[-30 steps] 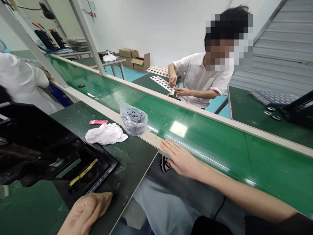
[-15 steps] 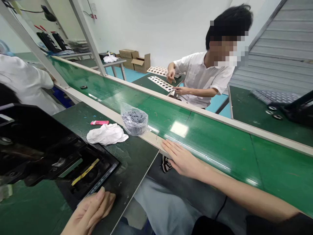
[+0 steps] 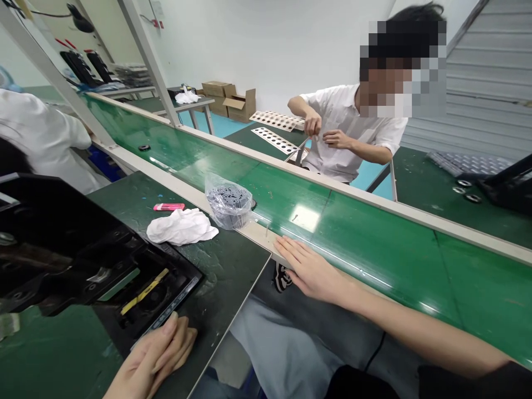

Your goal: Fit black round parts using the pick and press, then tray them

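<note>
My left hand [image 3: 155, 352] rests on the dark green worktable [image 3: 233, 266] at the front edge of a black machine [image 3: 141, 288]. Its fingers are curled together with the thumb on top, and nothing shows in them. My right hand [image 3: 305, 266] lies flat with fingers stretched out on the pale rail [image 3: 260, 237] of the green conveyor belt [image 3: 282, 194]. Left of that hand, a clear plastic bag [image 3: 228, 202] with dark, finely patterned pieces sits on the rail and table edge. Beside the bag are a white cloth [image 3: 183, 227] and a pink box cutter [image 3: 168, 206].
Across the belt, a co-worker [image 3: 344, 127] sits by white sheets with round holes [image 3: 274, 139]. Another person in white [image 3: 41, 133] is at the far left. Small dark rings lie on the belt [image 3: 144, 147] and the right-hand table [image 3: 472, 198]. Cardboard boxes [image 3: 239, 102] stand behind.
The belt has shifted slightly to the right, and a dark ring now shows from behind the bag. The co-worker's hands have moved right, off the sheet. My hands stay in place.
</note>
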Demonstrator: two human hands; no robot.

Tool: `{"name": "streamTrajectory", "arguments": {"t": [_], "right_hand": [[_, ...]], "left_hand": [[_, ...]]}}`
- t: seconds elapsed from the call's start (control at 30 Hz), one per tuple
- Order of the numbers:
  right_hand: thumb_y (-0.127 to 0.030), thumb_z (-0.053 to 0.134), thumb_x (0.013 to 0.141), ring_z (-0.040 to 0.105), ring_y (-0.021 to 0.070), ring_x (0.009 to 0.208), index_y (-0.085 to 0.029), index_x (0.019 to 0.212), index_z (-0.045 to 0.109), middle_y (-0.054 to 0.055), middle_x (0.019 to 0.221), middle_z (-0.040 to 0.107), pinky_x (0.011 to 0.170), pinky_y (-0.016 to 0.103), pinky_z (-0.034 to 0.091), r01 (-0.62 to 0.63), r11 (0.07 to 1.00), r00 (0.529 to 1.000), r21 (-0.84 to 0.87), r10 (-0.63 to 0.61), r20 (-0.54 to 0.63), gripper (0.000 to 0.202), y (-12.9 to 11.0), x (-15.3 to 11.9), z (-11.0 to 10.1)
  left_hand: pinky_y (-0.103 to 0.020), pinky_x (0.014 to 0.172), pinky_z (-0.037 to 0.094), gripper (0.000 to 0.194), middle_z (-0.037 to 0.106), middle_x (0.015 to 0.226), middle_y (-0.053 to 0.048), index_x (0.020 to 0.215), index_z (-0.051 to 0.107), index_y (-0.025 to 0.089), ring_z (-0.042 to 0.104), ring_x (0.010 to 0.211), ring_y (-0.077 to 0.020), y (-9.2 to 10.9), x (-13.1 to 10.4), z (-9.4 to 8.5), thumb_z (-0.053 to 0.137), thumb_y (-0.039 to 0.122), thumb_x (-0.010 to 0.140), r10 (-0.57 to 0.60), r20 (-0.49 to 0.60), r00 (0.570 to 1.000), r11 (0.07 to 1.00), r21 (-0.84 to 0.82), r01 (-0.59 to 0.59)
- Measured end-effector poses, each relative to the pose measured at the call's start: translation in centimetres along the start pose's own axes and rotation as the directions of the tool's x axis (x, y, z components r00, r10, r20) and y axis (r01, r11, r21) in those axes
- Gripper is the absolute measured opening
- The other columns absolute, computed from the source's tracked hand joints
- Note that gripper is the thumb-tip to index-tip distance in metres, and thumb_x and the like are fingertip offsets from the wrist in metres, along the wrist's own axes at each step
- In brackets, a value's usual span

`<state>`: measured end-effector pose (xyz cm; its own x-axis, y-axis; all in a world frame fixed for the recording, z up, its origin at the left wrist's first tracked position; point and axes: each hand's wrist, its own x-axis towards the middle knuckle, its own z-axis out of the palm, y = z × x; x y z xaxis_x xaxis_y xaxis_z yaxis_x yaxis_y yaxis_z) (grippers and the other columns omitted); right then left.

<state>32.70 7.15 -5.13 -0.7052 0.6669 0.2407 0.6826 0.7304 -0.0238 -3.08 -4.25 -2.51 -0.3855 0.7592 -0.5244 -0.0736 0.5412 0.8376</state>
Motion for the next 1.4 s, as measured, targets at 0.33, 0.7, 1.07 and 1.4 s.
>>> {"name": "streamTrajectory", "arguments": {"t": [0.33,0.7,1.07,1.4], "right_hand": [[-0.014,0.043,0.099,0.029,0.0310,0.153,-0.009,0.166,-0.011,0.015,0.167,0.024,0.121,0.052,0.042,0.010,1.000,1.000,-0.002,-0.010,-0.013,0.086,-0.1,0.0,-0.2],[-0.016,0.041,0.101,0.028,0.0306,0.154,-0.009,0.166,-0.011,0.015,0.167,0.023,0.121,0.052,0.042,0.006,1.000,1.000,-0.025,-0.007,-0.006,0.084,-0.1,-0.1,-0.1],[-0.024,0.043,0.107,0.048,0.0258,0.143,-0.017,0.152,0.046,0.011,0.151,0.052,0.116,0.048,0.049,-0.012,0.962,0.980,0.273,0.066,-0.189,0.046,0.1,-0.2,-0.3],[-0.029,0.047,0.105,0.057,0.0296,0.126,-0.012,0.135,0.060,0.015,0.139,0.059,0.109,0.047,0.050,-0.073,0.966,0.980,0.247,0.115,-0.160,0.037,5.1,8.0,-0.9]], "left_hand": [[-0.037,0.081,0.063,0.072,0.075,0.109,-0.010,0.087,0.073,0.022,0.069,0.104,-0.0301,0.4,-0.3,0.1,0.079,0.086,0.054,0.079,0.047,0.996,0.993,0.081,-0.083],[-0.034,0.070,0.056,0.063,0.053,0.057,-0.002,0.058,0.050,0.023,0.054,0.062,-0.0190,1.6,-0.4,1.0,0.066,0.080,0.079,0.238,0.284,0.929,0.955,0.106,-0.277],[-0.029,0.055,0.026,0.069,0.022,0.046,0.006,0.056,0.030,0.023,0.019,0.050,-0.0112,3.2,-1.6,2.3,0.050,0.077,0.093,0.194,0.573,0.796,0.980,-0.072,-0.187],[-0.029,0.055,0.024,0.058,0.028,0.043,0.007,0.064,0.041,0.022,0.021,0.049,-0.0115,3.0,-1.1,2.4,0.057,0.069,0.094,0.342,0.542,0.768,0.940,-0.200,-0.278]]}}
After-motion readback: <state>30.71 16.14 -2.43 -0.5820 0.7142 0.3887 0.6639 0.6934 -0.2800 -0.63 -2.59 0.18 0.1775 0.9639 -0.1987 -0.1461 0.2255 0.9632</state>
